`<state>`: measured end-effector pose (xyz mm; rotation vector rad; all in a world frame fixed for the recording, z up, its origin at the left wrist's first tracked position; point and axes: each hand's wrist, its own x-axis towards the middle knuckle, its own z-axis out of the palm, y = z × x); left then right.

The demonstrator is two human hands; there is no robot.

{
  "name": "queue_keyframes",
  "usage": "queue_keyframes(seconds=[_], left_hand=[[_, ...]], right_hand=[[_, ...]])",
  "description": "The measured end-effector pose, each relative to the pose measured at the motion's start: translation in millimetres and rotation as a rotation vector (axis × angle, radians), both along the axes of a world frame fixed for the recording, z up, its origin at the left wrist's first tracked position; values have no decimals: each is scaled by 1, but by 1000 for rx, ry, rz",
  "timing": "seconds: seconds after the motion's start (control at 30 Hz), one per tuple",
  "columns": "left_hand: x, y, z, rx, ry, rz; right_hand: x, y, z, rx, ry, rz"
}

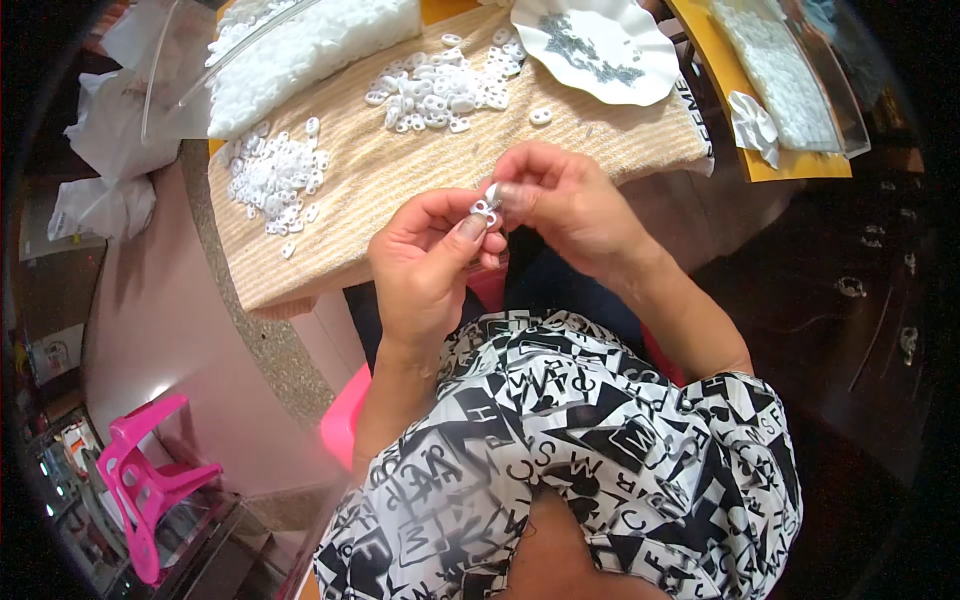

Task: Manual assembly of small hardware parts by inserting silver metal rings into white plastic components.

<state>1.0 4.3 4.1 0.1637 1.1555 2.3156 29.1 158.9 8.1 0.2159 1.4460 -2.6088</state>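
My left hand [430, 262] pinches a small white plastic piece with round holes [486, 211] between thumb and fingertips, just past the near edge of the cloth. Meeting it from the right, my right hand [572, 205] has its thumb and fingers closed at the upper end of this piece; its fingertips are a little blurred. Whether a second part sits between them I cannot tell. Similar white pieces lie in a middle pile [440, 92] and a left pile [272, 180]. One lone white piece [540, 116] rests beyond my right hand.
A tan striped cloth [350, 200] covers the work surface. At its far side stand a clear bag of white pieces [310, 60] and a white wavy-rimmed plate [655, 85] bearing small grey metal bits. Another filled bag [780, 85] lies far right. A pink stool [150, 480] is lower left.
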Motion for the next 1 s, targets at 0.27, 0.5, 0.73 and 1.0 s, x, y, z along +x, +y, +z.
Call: queue_keyframes(seconds=[0.27, 0.5, 0.73, 1.0], left_hand=[[-1, -3, -2, 12, -10, 16], [0, -4, 1, 15, 4, 24], [2, -3, 7, -85, 39, 77], [3, -3, 10, -156, 81, 84]], right_hand=[[3, 3, 7, 101, -59, 13], [0, 9, 12, 106, -22, 95], [1, 16, 15, 24, 40, 55], [3, 14, 22, 157, 112, 72]])
